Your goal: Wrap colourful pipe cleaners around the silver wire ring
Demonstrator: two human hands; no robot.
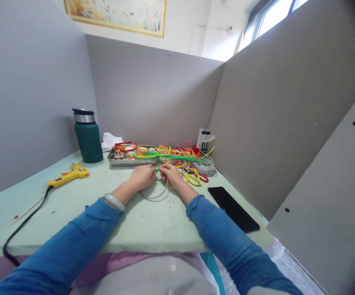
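My left hand [144,177] and my right hand [170,174] meet over the middle of the table, fingertips almost touching. Both are closed in a pinch around a small green piece [157,169], apparently pipe cleaner, where the ends of a grey wire ring [155,200] come together. The loop of the ring hangs down between my wrists, close to the tabletop. My fingers cover part of the join, so its details cannot be made out. Just behind my hands lies a heap of coloured pipe cleaners [177,157].
A metal tray [134,162] of small parts stands behind my left hand. On the left are a green bottle [88,139] and a yellow glue gun [69,175] with a black cord. To the right lie a coil of grey wire [206,167] and a black phone [234,209]. Grey partitions enclose the table.
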